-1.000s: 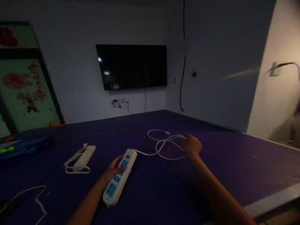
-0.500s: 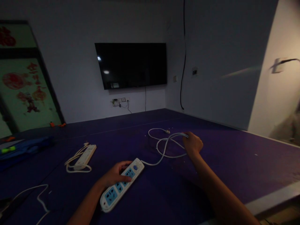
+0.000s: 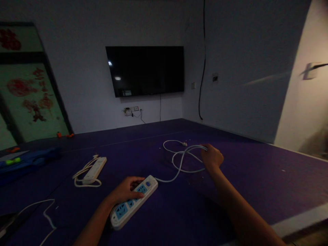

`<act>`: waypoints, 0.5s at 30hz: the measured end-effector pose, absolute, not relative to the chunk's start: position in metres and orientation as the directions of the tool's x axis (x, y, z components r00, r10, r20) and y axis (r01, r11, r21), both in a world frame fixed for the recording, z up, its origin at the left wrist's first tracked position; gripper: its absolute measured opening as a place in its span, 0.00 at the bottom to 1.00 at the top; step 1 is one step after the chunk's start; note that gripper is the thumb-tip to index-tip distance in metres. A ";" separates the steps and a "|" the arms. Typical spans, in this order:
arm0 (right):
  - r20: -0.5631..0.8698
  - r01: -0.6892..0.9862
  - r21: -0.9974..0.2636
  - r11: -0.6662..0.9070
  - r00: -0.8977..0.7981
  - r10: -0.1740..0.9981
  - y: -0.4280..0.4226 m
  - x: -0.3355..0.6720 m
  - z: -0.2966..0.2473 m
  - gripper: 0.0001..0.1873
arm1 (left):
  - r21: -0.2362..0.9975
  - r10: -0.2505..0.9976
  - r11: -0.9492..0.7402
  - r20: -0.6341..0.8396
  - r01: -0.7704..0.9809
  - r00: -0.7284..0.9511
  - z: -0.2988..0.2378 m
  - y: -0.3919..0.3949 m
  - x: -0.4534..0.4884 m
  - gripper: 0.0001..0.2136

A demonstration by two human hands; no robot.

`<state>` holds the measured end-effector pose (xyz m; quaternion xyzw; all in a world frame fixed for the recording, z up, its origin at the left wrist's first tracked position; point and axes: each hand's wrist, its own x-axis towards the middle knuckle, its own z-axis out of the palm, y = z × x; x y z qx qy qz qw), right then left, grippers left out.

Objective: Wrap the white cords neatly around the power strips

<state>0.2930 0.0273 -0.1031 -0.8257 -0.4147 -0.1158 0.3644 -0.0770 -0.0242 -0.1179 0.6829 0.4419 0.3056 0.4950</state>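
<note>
The left hand (image 3: 125, 191) fingers wrap the white, blue-socketed plastic power strip (image 3: 133, 202), which lies diagonally. Its white cord (image 3: 179, 163) loops rightward into the right hand (image 3: 212, 158), fingers closed around it.

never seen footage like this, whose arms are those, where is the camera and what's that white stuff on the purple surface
There is no machine: these are a person's two bare arms, filmed by one camera worn on their head, looking forward and down. The left hand grips a white power strip with blue sockets, lying on the purple surface. Its cord runs in loops to the right hand, which is closed on one loop. Further left lies a second power strip with its cord bundled beside it, and a loose white cable near the left edge. A dark television hangs on the far wall.
</note>
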 end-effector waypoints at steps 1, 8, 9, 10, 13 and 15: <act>0.493 0.770 -0.503 -0.392 0.628 0.601 0.028 0.293 -0.103 0.20 | 0.944 0.916 -0.124 -0.010 0.307 0.400 -0.116 -0.027 -0.076 0.25; 0.470 0.761 -0.545 -0.351 0.624 0.624 0.026 0.293 -0.098 0.17 | 0.840 0.941 -0.245 0.086 0.485 0.326 -0.111 -0.040 -0.066 0.27; 0.460 0.761 -0.564 -0.320 0.611 0.644 0.026 0.294 -0.095 0.15 | 0.812 0.942 -0.266 0.103 0.520 0.320 -0.111 -0.041 -0.065 0.28; 0.448 0.761 -0.589 -0.273 0.588 0.673 0.027 0.296 -0.091 0.14 | 0.785 0.942 -0.281 0.117 0.552 0.313 -0.111 -0.040 -0.064 0.29; 0.364 0.695 -0.717 -0.054 0.440 0.821 0.027 0.299 -0.074 0.17 | 0.720 0.942 -0.295 0.108 0.628 0.319 -0.108 -0.034 -0.069 0.28; 0.287 0.576 -0.815 0.067 0.300 0.910 0.026 0.298 -0.057 0.25 | 0.708 0.947 -0.267 0.068 0.654 0.313 -0.106 -0.023 -0.075 0.25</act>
